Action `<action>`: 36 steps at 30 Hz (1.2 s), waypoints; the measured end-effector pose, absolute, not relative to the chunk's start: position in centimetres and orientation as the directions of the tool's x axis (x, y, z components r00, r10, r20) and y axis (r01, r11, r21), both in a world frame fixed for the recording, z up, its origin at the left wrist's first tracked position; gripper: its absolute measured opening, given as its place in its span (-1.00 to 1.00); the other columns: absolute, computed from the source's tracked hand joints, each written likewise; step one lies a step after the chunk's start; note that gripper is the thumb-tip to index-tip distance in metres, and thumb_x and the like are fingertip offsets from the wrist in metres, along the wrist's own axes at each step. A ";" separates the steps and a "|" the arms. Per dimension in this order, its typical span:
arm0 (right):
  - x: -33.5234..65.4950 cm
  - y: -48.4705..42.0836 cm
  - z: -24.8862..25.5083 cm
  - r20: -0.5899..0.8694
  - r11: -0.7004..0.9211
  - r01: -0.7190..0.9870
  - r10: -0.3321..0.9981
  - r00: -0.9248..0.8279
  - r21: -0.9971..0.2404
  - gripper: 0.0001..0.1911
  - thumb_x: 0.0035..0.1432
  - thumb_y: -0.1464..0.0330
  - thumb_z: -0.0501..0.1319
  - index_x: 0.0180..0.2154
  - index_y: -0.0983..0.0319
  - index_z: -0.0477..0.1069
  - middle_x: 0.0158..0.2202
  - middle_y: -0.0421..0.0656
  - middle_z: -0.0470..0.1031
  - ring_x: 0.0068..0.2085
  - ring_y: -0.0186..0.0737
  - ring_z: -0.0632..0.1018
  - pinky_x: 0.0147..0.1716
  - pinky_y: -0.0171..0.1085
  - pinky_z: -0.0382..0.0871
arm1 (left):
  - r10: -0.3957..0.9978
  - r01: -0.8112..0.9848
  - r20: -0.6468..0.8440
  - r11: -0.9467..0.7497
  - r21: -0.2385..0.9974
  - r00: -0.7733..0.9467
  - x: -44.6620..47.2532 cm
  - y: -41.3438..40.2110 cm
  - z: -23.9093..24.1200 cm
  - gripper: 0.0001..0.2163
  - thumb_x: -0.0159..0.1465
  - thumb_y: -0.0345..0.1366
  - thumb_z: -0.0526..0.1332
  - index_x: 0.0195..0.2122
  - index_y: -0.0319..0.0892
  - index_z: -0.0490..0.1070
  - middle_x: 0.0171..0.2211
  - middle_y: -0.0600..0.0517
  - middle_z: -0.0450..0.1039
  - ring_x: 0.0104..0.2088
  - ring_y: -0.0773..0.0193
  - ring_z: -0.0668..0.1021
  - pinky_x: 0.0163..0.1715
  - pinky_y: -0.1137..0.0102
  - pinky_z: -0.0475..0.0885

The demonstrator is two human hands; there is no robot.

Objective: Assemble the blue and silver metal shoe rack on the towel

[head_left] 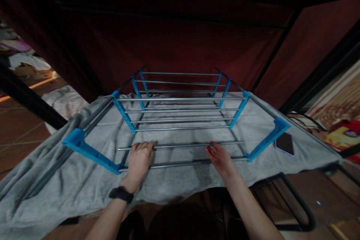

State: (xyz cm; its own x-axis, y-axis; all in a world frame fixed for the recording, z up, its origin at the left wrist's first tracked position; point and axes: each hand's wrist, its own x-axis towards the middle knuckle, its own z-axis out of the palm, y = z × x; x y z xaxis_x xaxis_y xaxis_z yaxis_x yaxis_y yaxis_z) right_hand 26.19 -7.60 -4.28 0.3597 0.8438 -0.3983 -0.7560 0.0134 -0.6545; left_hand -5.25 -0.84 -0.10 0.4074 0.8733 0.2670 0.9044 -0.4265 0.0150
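Note:
A shoe rack with blue plastic side pieces (87, 151) and grey metal rods (182, 98) lies on a grey cloth (70, 187). My left hand (140, 158) rests palm down with its fingers curled over a loose-looking metal rod (180, 145) near the rack's front. My right hand (219, 157) holds the same rod further right, fingers bent around it. A black watch (121, 194) sits on my left wrist. Another rod (182, 164) runs just under both hands.
A dark phone (284, 144) lies on the cloth at the right, beside a blue side piece (267, 138). A dark red fabric wall (180, 45) rises behind the rack. Black frame tubes (295, 202) stand at the lower right, tiled floor (17, 131) at the left.

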 end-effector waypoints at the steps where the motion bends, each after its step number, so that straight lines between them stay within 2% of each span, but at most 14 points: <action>1: 26.8 -7.4 -4.4 -0.415 0.015 -0.759 0.830 0.373 -0.651 -0.99 0.08 0.42 0.28 -0.39 0.21 0.49 -0.40 -0.17 0.57 -0.27 -0.28 0.60 -0.16 -0.27 0.55 | 0.873 0.903 0.262 -0.429 0.010 0.411 -5.3 -0.7 -0.2 -0.72 0.32 -0.44 -0.04 -0.16 -0.19 0.46 -0.25 -0.09 0.55 -0.17 0.08 0.55 -0.03 0.18 0.28; 7: 29.6 -6.5 -4.6 -0.444 0.016 -0.741 0.791 0.420 -0.671 -0.92 0.13 0.50 0.24 -0.38 0.22 0.45 -0.32 -0.15 0.60 -0.22 -0.30 0.62 -0.14 -0.29 0.55 | 0.870 0.889 0.229 -0.457 0.040 0.437 -5.8 -0.1 -0.9 -0.71 0.29 -0.49 -0.03 -0.14 -0.15 0.45 -0.24 -0.06 0.54 -0.16 0.13 0.54 -0.05 0.22 0.30; 11: 30.2 -6.2 -4.6 -0.438 0.011 -0.733 0.796 0.418 -0.680 -0.93 0.16 0.47 0.24 -0.37 0.22 0.43 -0.34 -0.17 0.59 -0.26 -0.30 0.62 -0.15 -0.28 0.56 | 0.875 0.874 0.188 -0.471 0.119 0.446 -5.0 -0.3 -1.1 -0.71 0.29 -0.50 -0.01 -0.10 -0.16 0.44 -0.22 -0.05 0.53 -0.14 0.15 0.54 -0.04 0.24 0.32; 16: 30.2 -6.1 -4.2 -0.506 -0.014 -0.751 0.748 0.431 -0.660 -0.90 0.21 0.44 0.20 -0.38 0.21 0.40 -0.44 -0.21 0.56 -0.37 -0.33 0.60 -0.21 -0.27 0.57 | 0.873 0.835 0.139 -0.488 0.255 0.468 -3.0 -0.9 -1.0 -0.76 0.32 -0.43 0.05 -0.03 -0.16 0.38 -0.11 -0.07 0.50 -0.09 0.18 0.53 -0.05 0.30 0.36; 22: 30.5 -6.1 -3.5 -0.563 -0.080 -0.756 0.719 0.408 -0.650 -0.85 0.20 0.54 0.13 -0.37 0.24 0.41 -0.42 -0.17 0.56 -0.34 -0.33 0.60 -0.21 -0.28 0.57 | 0.817 0.790 0.118 -0.576 0.210 0.564 -1.8 -1.2 -1.3 -0.77 0.36 -0.41 0.00 -0.07 -0.12 0.40 -0.18 -0.02 0.48 -0.17 0.21 0.54 -0.11 0.33 0.38; 28: 30.7 -5.9 -4.0 -0.553 -0.081 -0.742 0.721 0.417 -0.665 -0.80 0.20 0.60 0.11 -0.35 0.24 0.42 -0.37 -0.16 0.58 -0.30 -0.33 0.61 -0.23 -0.28 0.59 | 0.791 0.772 0.148 -0.612 0.173 0.594 -2.2 -0.8 -1.9 -0.70 0.37 -0.46 -0.04 -0.01 -0.11 0.40 -0.12 -0.04 0.48 -0.16 0.21 0.53 -0.06 0.29 0.36; 33: 30.7 -5.7 -4.4 -0.534 -0.052 -0.726 0.714 0.453 -0.685 -0.85 0.20 0.57 0.17 -0.38 0.25 0.41 -0.40 -0.18 0.56 -0.35 -0.34 0.61 -0.26 -0.31 0.59 | 0.794 0.757 0.168 -0.608 0.239 0.585 -2.4 -0.2 -2.1 -0.70 0.37 -0.45 -0.01 0.06 -0.11 0.34 -0.10 -0.04 0.48 -0.10 0.20 0.52 0.00 0.28 0.35; 36: 30.8 -5.6 -4.6 -0.508 -0.031 -0.704 0.714 0.481 -0.710 -0.88 0.17 0.55 0.21 -0.39 0.25 0.41 -0.43 -0.18 0.55 -0.39 -0.34 0.60 -0.26 -0.33 0.59 | 0.804 0.761 0.168 -0.594 0.263 0.570 -2.5 0.0 -1.9 -0.73 0.36 -0.43 0.02 0.03 -0.10 0.34 -0.13 -0.02 0.48 -0.10 0.20 0.51 -0.03 0.30 0.36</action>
State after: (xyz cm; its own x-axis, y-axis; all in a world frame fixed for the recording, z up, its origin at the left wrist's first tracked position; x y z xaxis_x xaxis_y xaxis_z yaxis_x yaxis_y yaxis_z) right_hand 30.79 -5.63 -4.58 0.4812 0.7141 -0.5084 -0.7035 -0.0313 -0.7100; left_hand -2.47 -0.03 -1.89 0.5698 0.8044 0.1683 0.7606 -0.5937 0.2626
